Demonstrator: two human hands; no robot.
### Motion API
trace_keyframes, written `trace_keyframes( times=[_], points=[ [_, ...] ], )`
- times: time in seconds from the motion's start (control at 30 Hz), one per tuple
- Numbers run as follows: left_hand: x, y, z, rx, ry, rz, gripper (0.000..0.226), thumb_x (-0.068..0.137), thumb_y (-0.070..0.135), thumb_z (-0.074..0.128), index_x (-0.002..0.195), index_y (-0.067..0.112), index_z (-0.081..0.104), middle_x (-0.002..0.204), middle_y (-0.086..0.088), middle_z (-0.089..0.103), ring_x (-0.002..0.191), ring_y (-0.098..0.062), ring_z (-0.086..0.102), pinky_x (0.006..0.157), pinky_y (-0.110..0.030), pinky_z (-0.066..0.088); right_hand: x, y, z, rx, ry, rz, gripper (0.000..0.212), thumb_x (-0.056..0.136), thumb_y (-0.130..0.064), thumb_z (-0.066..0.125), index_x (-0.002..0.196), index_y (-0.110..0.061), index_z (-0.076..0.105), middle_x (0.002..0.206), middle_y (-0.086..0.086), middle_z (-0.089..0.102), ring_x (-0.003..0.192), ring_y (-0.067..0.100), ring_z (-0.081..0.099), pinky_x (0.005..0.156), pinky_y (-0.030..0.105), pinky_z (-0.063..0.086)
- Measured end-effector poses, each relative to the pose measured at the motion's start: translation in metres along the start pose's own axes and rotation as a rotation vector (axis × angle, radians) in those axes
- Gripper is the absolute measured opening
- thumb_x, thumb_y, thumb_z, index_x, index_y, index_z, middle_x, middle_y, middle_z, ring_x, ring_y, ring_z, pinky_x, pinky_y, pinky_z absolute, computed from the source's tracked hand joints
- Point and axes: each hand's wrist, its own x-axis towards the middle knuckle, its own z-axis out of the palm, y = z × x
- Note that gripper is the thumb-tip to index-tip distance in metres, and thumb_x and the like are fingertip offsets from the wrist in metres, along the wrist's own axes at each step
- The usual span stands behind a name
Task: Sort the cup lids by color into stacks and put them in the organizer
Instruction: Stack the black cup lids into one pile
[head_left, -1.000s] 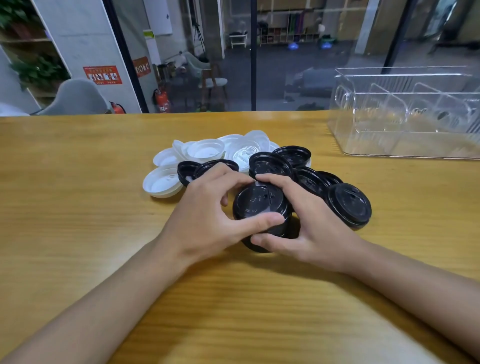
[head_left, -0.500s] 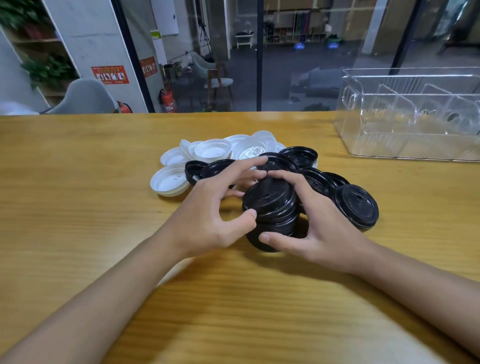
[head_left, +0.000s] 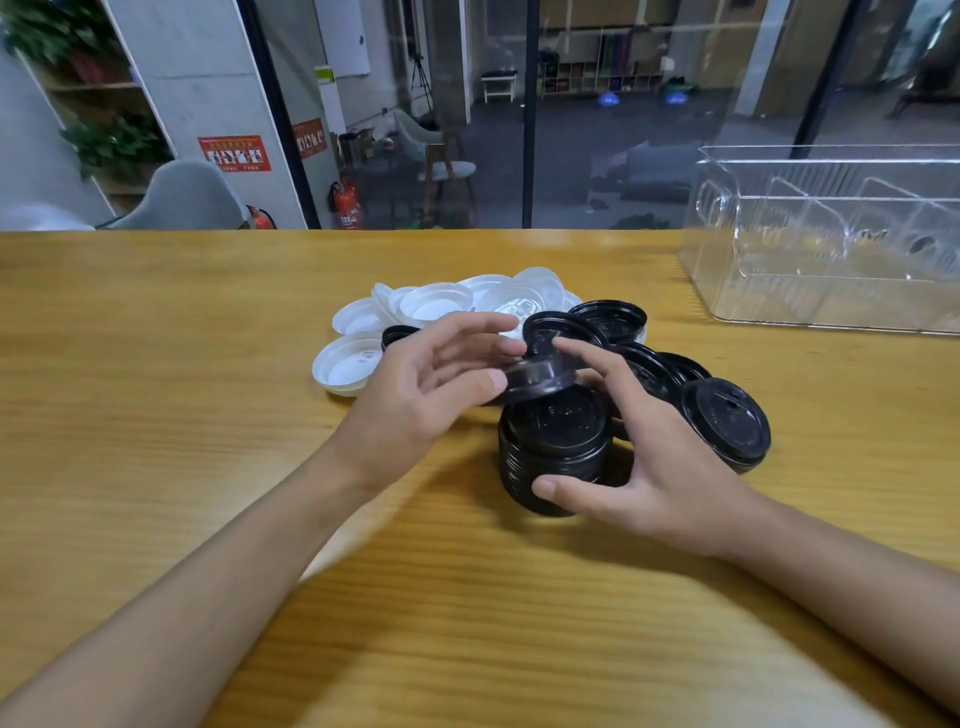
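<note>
A stack of black lids (head_left: 556, 452) stands on the wooden table (head_left: 156, 415) in front of me. My right hand (head_left: 649, 467) wraps around the stack, thumb on its near side. My left hand (head_left: 431, 389) pinches a single black lid (head_left: 540, 376), tilted, just above the stack's top. Behind lie several loose black lids (head_left: 613, 319) and a pile of white lids (head_left: 436, 306). One more black lid (head_left: 727, 421) rests dome-up to the right. The clear organizer (head_left: 831, 244) stands empty at the far right.
A glass wall runs along the table's far edge. Bare wood stretches to the left of the lids and between me and the stack.
My left hand has taken a loose black lid from the pile and brought it over the stack. My right hand stays on the stack.
</note>
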Motion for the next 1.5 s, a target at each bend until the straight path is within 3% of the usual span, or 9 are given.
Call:
trace_keyframes(
  times=[0.13,0.27,0.4,0.5,0.57,0.77,1.07,1.27,1.5],
  points=[
    [-0.003,-0.006,0.002,0.012,-0.111,0.019,0.057,0.081,0.013,0.071,0.137,0.019,0.061,0.140,-0.007,0.065,0.133,-0.020,0.064,0.112,-0.039,0.052,0.002,0.001,0.000,-0.012,-0.001,-0.025,0.091,0.081,-0.042,0.087,0.156,-0.029,0.037,0.144,-0.019,0.060,0.135,0.001,0.057,0.111,0.021,0.044],
    [-0.005,-0.006,0.005,0.059,-0.142,0.020,0.058,0.084,0.002,0.064,0.138,0.021,0.059,0.143,-0.003,0.063,0.138,-0.014,0.059,0.117,-0.041,0.048,0.002,0.002,0.000,-0.009,0.020,-0.031,0.086,0.082,-0.041,0.088,0.152,-0.027,0.042,0.142,-0.021,0.061,0.132,0.004,0.060,0.110,0.028,0.048],
    [-0.009,-0.005,0.013,0.285,-0.015,0.058,0.055,0.079,0.047,0.079,0.131,0.036,0.065,0.128,0.012,0.068,0.126,-0.009,0.063,0.104,-0.030,0.053,0.002,0.003,0.000,-0.033,0.019,-0.021,0.087,0.080,-0.045,0.087,0.152,-0.029,0.041,0.142,-0.018,0.061,0.131,0.007,0.061,0.108,0.036,0.051],
    [-0.009,-0.005,0.018,0.342,0.082,0.060,0.057,0.071,0.060,0.082,0.123,0.039,0.068,0.110,0.012,0.069,0.107,-0.013,0.066,0.091,-0.038,0.057,0.001,0.003,0.000,-0.038,0.017,-0.018,0.088,0.080,-0.045,0.089,0.152,-0.031,0.041,0.139,-0.017,0.062,0.130,0.008,0.062,0.107,0.038,0.052],
    [-0.009,-0.004,0.016,0.310,0.065,0.060,0.059,0.072,0.053,0.085,0.125,0.038,0.067,0.110,0.010,0.072,0.108,-0.014,0.068,0.093,-0.039,0.057,0.001,0.003,0.000,-0.032,0.011,-0.011,0.091,0.080,-0.043,0.091,0.153,-0.031,0.039,0.139,-0.017,0.062,0.130,0.009,0.062,0.107,0.038,0.052],
    [-0.011,0.002,0.012,0.256,-0.060,0.061,0.065,0.080,0.017,0.083,0.139,0.032,0.059,0.132,0.010,0.072,0.133,-0.004,0.061,0.112,-0.026,0.049,0.001,0.001,0.000,-0.014,0.005,-0.029,0.091,0.080,-0.039,0.089,0.154,-0.029,0.038,0.144,-0.020,0.059,0.134,0.004,0.059,0.110,0.028,0.049],
    [-0.011,-0.005,0.023,0.192,-0.059,0.087,0.066,0.082,0.012,0.076,0.143,0.025,0.055,0.129,-0.002,0.066,0.135,-0.012,0.059,0.114,-0.024,0.046,0.002,0.001,0.001,0.001,0.024,-0.004,0.088,0.076,-0.045,0.087,0.149,-0.027,0.041,0.135,-0.018,0.065,0.125,0.001,0.063,0.100,0.012,0.045],
    [-0.010,-0.008,0.025,0.187,-0.022,0.064,0.072,0.078,0.011,0.092,0.140,0.026,0.058,0.125,0.003,0.070,0.131,-0.010,0.063,0.114,-0.028,0.048,0.002,0.002,0.001,-0.019,0.033,0.004,0.086,0.076,-0.044,0.089,0.147,-0.025,0.045,0.132,-0.020,0.067,0.124,0.000,0.064,0.098,0.011,0.045],
    [-0.009,-0.010,0.023,0.201,-0.034,0.026,0.081,0.072,0.010,0.096,0.142,0.027,0.057,0.126,0.006,0.074,0.127,-0.006,0.066,0.113,-0.027,0.048,0.001,0.005,0.001,-0.112,0.014,0.021,0.098,0.079,-0.060,0.085,0.158,-0.026,0.039,0.150,-0.019,0.055,0.138,-0.002,0.052,0.113,0.023,0.044]
  ],
)
